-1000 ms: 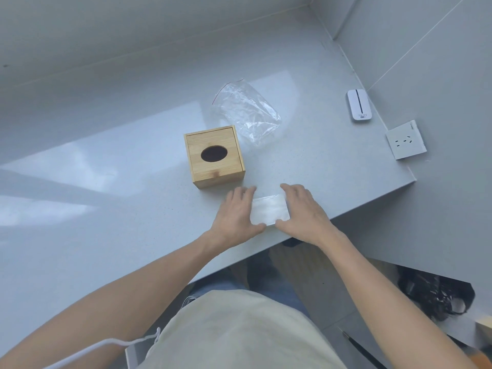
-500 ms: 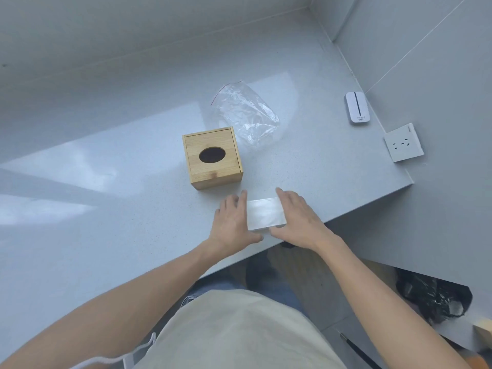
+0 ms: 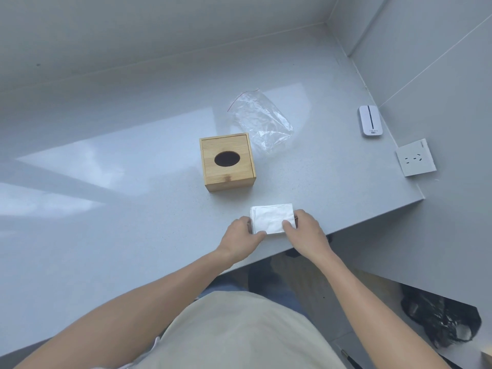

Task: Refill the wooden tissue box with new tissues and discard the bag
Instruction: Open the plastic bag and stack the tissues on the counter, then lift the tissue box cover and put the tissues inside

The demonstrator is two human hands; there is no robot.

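Note:
A square wooden tissue box [image 3: 227,162] with a dark oval hole in its lid stands on the grey counter [image 3: 133,209]. Behind it to the right lies an empty, crumpled clear plastic bag [image 3: 262,119] with a red seal line. Near the counter's front edge a white stack of tissues [image 3: 271,217] is held from both sides: my left hand [image 3: 243,235] grips its left end and my right hand [image 3: 303,231] grips its right end, thumbs on top. The stack is just in front of the box, apart from it.
A small white device [image 3: 370,124] lies at the counter's far right by the wall. A white wall socket [image 3: 415,157] sits on the right wall. A black bin bag [image 3: 442,320] is on the floor at lower right.
My hands went from lying flat over the tissue stack to gripping it at both ends; more of the stack's top now shows. The box and bag have not moved.

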